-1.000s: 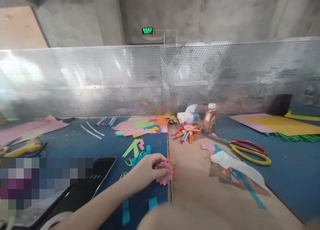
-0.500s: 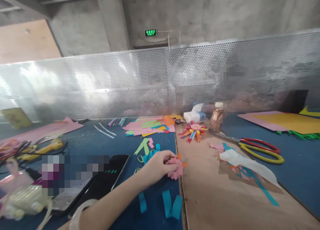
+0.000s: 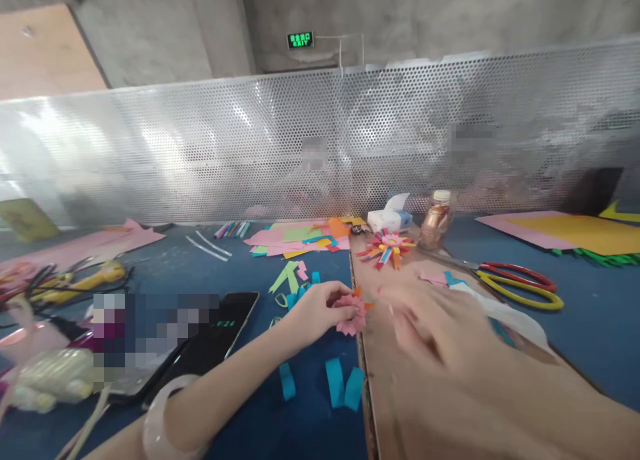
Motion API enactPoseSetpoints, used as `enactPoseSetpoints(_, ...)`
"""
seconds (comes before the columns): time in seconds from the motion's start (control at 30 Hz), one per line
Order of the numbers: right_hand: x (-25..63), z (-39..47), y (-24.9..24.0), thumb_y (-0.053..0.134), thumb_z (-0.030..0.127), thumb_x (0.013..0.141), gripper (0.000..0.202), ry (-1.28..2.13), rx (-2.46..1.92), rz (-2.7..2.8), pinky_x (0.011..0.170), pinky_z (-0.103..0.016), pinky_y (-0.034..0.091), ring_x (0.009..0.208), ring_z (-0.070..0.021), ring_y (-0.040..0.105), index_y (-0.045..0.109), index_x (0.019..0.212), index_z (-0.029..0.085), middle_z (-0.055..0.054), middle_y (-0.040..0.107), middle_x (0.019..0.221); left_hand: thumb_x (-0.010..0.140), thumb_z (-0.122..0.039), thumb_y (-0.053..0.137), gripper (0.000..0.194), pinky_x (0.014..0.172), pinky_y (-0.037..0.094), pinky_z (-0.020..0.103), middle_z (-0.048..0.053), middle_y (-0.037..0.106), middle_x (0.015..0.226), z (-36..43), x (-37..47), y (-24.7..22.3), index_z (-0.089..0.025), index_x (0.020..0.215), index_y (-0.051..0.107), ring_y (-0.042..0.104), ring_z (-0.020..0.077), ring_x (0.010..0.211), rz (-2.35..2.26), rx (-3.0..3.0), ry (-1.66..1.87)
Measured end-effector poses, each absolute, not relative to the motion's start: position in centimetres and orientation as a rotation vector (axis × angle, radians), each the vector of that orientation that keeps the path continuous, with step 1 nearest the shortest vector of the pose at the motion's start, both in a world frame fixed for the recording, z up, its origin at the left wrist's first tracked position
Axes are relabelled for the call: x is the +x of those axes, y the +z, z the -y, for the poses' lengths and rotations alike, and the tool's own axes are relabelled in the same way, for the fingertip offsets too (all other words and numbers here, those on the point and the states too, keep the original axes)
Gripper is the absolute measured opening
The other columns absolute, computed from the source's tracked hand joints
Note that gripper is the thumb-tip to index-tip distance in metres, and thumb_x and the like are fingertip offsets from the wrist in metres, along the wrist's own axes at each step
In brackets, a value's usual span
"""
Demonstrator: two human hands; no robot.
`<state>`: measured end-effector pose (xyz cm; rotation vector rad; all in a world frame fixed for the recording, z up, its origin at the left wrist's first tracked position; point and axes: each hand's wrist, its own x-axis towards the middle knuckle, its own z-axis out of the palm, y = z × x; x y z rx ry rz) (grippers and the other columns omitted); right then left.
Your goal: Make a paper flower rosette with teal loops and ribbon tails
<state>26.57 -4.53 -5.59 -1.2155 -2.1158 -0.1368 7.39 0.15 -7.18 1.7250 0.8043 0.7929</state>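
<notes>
Pinched in my left hand (image 3: 323,307) is a pink paper flower (image 3: 353,319) with scalloped edges and orange paper strips sticking out behind it. To the right of the flower, apart from it, my right hand (image 3: 425,320) hovers over the brown board (image 3: 400,407). Motion blurs its curled fingers, and I cannot make out whether they hold anything. Blue paper strips (image 3: 344,383) lie folded on the blue tabletop below the flower. A finished-looking paper flower (image 3: 389,247) with red, yellow and orange strips rests farther back on the board.
Scissors (image 3: 520,287) with red and yellow handles lie at right, beside white tissue (image 3: 515,317) and paper scraps. A capped bottle (image 3: 436,221) and tissue pack (image 3: 390,220) stand at the back. Coloured sheets (image 3: 273,241), markers (image 3: 233,230) and a phone (image 3: 237,313) lie leftward.
My right hand has come into view from the right, over the board and near the tissue. My left hand still holds the pink flower. The view has tilted slightly down.
</notes>
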Motion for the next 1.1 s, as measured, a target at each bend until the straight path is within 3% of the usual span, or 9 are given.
enactPoseSetpoints(0.17,25.9,3.7,-7.1,0.031,0.032,0.088,0.023,0.017,-1.368,2.093,0.06,-0.029,0.042,0.064,-0.014,0.055,0.049,0.085,0.018,-0.001,0.057,0.069,0.071,-0.027,0.056,0.014,0.056,0.037,0.021,-0.002,0.057,0.066,0.1,7.4,-6.8,-0.015,0.074,0.05,0.052,0.0104,0.06,-0.845,1.753,0.795)
enactPoseSetpoints(0.33,25.5,2.8,-8.2,0.027,0.037,0.088,0.025,0.339,-1.44,2.088,0.063,-0.029,0.037,0.069,-0.0153,0.054,0.045,0.086,0.021,0.0,0.058,0.073,0.071,-0.028,0.056,0.015,0.059,0.038,0.021,-0.001,0.059,0.071,0.2,7.4,-6.7,-0.015,0.078,0.052,0.054,0.0113,0.064,-0.846,1.761,0.776)
enactPoseSetpoints(0.53,25.7,3.4,-7.4,0.027,0.034,0.089,0.03,0.235,-1.417,2.273,0.056,-0.026,0.031,0.061,-0.0138,0.05,0.044,0.068,0.02,0.002,0.053,0.063,0.068,-0.028,0.059,0.018,0.06,0.04,0.022,0.0,0.061,0.073,0.5,7.5,-6.5,-0.015,0.078,0.053,0.055,0.0122,0.066,-0.85,1.732,0.756)
enactPoseSetpoints(0.83,25.7,2.9,-7.4,0.031,0.034,0.088,0.026,0.467,-1.394,2.156,0.056,-0.024,0.032,0.062,-0.0118,0.048,0.044,0.07,0.02,0.003,0.053,0.065,0.07,-0.024,0.057,0.013,0.058,0.04,0.021,-0.001,0.062,0.071,0.5,7.6,-6.5,-0.015,0.079,0.052,0.056,0.0109,0.064,-0.819,1.662,0.764)
enactPoseSetpoints(1.1,26.0,3.0,-7.6,0.026,0.035,0.088,0.031,0.442,-1.435,2.181,0.054,-0.025,0.03,0.06,-0.0116,0.045,0.04,0.067,0.019,0.003,0.049,0.063,0.071,-0.024,0.057,0.012,0.055,0.04,0.02,-0.001,0.061,0.066,0.5,7.6,-6.6,-0.016,0.074,0.05,0.054,0.0098,0.058,-0.797,1.675,0.762)
